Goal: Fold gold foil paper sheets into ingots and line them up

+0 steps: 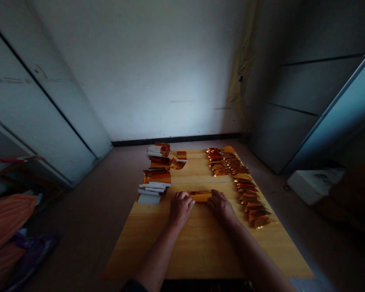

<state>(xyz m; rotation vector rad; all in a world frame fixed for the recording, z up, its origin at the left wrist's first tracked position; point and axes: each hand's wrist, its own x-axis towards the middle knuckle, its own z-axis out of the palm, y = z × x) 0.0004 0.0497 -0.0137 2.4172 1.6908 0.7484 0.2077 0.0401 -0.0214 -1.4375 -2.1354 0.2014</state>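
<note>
A folded strip of gold foil paper (200,196) lies on the wooden table (200,251) between my two hands. My left hand (181,207) grips its left end, and my right hand (220,205) grips its right end, both with fingers curled over it. Stacks of white and gold paper sheets (155,172) stand left of my hands. To the right, a long overlapping row of folded gold foil pieces (239,182) runs along the table from back to front.
Pale cabinet doors (39,97) stand at the left, and grey-blue panels (319,101) stand at the right. A white box (314,184) sits on the floor at the right. Orange cloth (6,219) hangs at the lower left, and a white wall lies behind the table.
</note>
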